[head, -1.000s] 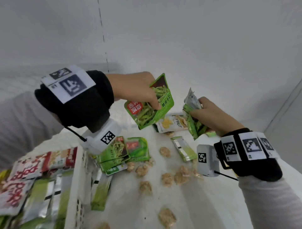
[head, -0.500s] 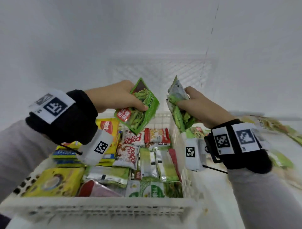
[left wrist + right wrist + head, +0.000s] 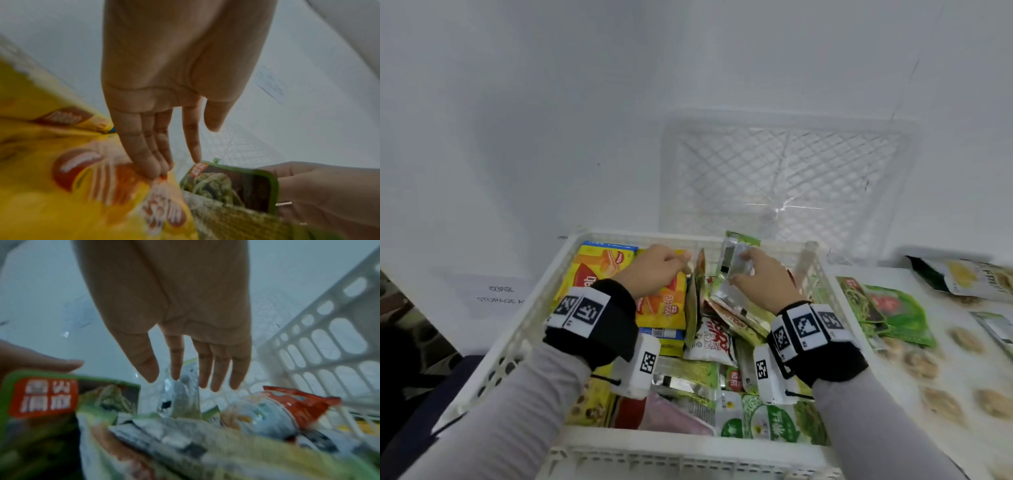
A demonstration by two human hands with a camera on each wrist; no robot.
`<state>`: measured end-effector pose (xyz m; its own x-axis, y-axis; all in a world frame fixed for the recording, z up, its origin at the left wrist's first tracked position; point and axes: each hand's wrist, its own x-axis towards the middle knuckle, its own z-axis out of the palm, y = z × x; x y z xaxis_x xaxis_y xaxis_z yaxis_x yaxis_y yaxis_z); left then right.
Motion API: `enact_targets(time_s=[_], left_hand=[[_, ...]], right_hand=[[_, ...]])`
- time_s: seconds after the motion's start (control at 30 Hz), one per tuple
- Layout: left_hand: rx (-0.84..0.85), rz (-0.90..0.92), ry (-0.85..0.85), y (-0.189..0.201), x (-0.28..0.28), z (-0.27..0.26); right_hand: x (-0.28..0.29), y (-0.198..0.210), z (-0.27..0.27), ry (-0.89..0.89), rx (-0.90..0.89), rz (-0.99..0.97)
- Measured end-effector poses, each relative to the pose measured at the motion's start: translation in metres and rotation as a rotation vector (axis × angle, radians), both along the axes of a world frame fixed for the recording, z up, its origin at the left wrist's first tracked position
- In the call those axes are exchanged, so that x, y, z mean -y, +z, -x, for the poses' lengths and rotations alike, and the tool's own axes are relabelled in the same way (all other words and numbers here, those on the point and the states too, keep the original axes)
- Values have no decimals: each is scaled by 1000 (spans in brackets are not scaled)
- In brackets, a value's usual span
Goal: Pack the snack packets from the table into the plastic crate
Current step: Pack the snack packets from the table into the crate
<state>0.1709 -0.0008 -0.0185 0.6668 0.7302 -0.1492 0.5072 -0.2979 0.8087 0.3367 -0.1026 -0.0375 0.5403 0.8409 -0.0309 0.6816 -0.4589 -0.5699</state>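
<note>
The white plastic crate (image 3: 527, 318) holds several snack packets. Both hands reach into its far half. My left hand (image 3: 683, 265) has straight fingers: the index tip touches the top corner of a green bean packet (image 3: 230, 186) standing on edge (image 3: 693, 301), and the other fingers rest on a yellow wafer packet (image 3: 82, 186). My right hand (image 3: 741, 267) is spread with straight fingers (image 3: 213, 369), its tips against an upright silver-and-green packet (image 3: 183, 394), also seen in the head view (image 3: 732, 253). Neither hand grips anything.
A second white lattice crate (image 3: 784, 178) leans against the wall behind. On the table to the right lie more green packets (image 3: 893, 308), a dark fruit packet (image 3: 969, 277) and brown round pieces (image 3: 935, 401). A paper label (image 3: 500, 294) is stuck to the wall at left.
Both hands carried their green packets from over the table into the crate, lowered them and loosened their grip. The fingers are now straight against the packets.
</note>
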Motion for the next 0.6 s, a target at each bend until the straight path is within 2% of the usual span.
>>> enact_targets(time_s=[0.1, 0.23, 0.33, 0.43, 0.5, 0.6], left_hand=[[81, -16, 17, -14, -2, -1], [70, -190, -17, -24, 2, -8], [73, -321, -44, -30, 10, -15], [43, -406, -42, -34, 16, -20], [48, -420, -36, -36, 18, -23], [93, -435, -22, -38, 17, -23]], right_hand=[[-2, -9, -2, -30, 26, -81], [-3, -16, -10, -104, 35, -169], [-3, -20, -13, -164, -173, -279], [-5, -24, -14, -175, -326, -301], [-6, -27, -13, -160, -317, -282], [-6, -28, -15, -186, -190, -283]])
